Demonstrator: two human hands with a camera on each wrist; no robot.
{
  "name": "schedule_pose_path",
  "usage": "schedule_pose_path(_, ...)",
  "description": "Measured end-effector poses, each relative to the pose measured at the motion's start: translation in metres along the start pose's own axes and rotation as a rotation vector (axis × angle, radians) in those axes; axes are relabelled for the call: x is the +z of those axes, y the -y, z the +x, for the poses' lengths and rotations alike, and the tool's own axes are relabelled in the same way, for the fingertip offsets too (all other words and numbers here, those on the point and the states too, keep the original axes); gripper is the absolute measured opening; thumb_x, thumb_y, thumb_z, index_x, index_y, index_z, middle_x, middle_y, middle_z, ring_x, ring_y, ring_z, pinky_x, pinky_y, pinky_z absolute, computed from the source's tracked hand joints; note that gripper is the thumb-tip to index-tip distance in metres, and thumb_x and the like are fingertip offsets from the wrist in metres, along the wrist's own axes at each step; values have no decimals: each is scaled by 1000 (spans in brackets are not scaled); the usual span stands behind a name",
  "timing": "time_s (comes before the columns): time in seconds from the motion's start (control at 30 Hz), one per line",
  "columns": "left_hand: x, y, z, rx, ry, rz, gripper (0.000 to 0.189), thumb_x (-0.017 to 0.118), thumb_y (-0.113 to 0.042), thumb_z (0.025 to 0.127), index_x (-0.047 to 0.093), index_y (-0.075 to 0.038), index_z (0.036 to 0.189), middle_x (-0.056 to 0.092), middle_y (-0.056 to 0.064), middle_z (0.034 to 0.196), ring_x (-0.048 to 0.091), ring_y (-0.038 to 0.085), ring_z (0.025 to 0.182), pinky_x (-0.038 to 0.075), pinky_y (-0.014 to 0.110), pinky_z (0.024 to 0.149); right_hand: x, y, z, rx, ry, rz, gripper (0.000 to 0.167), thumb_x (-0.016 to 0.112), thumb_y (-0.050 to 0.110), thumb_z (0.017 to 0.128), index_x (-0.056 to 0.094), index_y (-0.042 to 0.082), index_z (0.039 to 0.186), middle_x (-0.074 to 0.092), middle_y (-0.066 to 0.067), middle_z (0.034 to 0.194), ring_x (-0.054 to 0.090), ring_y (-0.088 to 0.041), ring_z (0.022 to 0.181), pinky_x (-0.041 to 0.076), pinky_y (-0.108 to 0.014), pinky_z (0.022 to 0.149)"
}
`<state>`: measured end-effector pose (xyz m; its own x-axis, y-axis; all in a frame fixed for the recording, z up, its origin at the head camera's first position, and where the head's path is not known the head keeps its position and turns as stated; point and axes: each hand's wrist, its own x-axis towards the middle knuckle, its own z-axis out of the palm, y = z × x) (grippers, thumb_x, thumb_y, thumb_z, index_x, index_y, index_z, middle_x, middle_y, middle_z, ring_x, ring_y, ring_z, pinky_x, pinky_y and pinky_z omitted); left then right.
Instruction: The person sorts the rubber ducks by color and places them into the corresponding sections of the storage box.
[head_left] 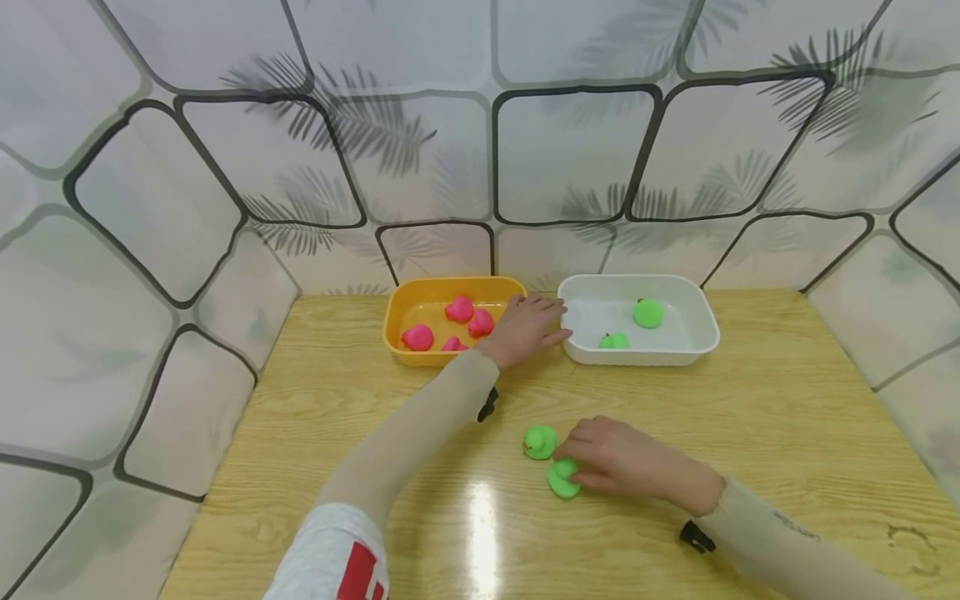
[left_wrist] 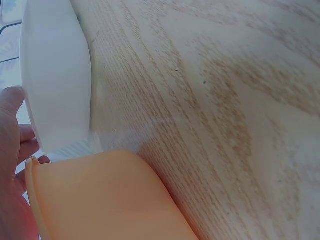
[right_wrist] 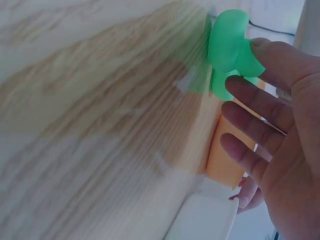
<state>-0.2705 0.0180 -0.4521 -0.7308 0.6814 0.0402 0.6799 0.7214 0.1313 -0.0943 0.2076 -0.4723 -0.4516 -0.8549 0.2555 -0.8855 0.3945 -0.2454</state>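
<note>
On the table's middle lie two green rubber ducks. The nearer green duck (head_left: pixel 562 480) is at my right hand (head_left: pixel 626 462); in the right wrist view the thumb (right_wrist: pixel 280 57) rests against this duck (right_wrist: pixel 229 40), and the other fingers are extended and spread below it. The farther green duck (head_left: pixel 540 442) sits just beyond, partly hidden in the right wrist view. My left hand (head_left: pixel 527 329) reaches over the right end of the orange tray (head_left: pixel 397 333), fingers extended to the left rim of the white tray (head_left: pixel 637 357). It holds nothing.
Several pink rubber ducks (head_left: pixel 459 309) are in the orange tray. Two more green ducks (head_left: pixel 648 313) lie in the white tray. Both trays stand at the back of the wooden table (head_left: pixel 315 433), close to a patterned wall covering (head_left: pixel 570 158).
</note>
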Motion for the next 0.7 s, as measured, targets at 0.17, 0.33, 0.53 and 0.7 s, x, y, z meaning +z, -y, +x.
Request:
schedule_pose_path(0.17, 0, 0, 0, -1, 5, 2, 58, 46, -54, 109, 52, -18, 154, 49, 0, 159, 40, 24, 147, 29, 50, 122, -3, -6, -6, 19, -20, -14, 27, 80, 22, 91, 73, 14, 116, 71, 7, 105, 64, -11, 97, 55, -33, 86)
schedule_pose_path(0.33, -1, 0, 0, 1, 15, 0, 58, 46, -54, 109, 51, -18, 154, 49, 0, 160, 40, 24, 148, 29, 50, 122, -5, -14, -11, 20, -42, -20, 26, 79, 19, 91, 72, 14, 115, 71, 7, 106, 64, -12, 97, 55, -35, 84)
schedule_pose_path(0.53, 0, 1, 0, 1, 15, 7, 58, 46, -54, 109, 52, -18, 154, 49, 0, 159, 40, 24, 147, 30, 50, 121, -11, -26, -16, 33, -66, -52, 28, 82, 17, 86, 72, 13, 112, 71, 5, 103, 64, -13, 93, 55, -35, 80)
schedule_pose_path(0.7, 0, 0, 1, -1, 14, -4, 58, 47, -53, 109, 52, -18, 154, 49, 0, 159, 40, 24, 147, 30, 50, 121, -23, -32, -19, 85, -68, -47, 29, 83, 14, 86, 73, 10, 113, 74, 1, 104, 67, -16, 93, 57, -38, 81)
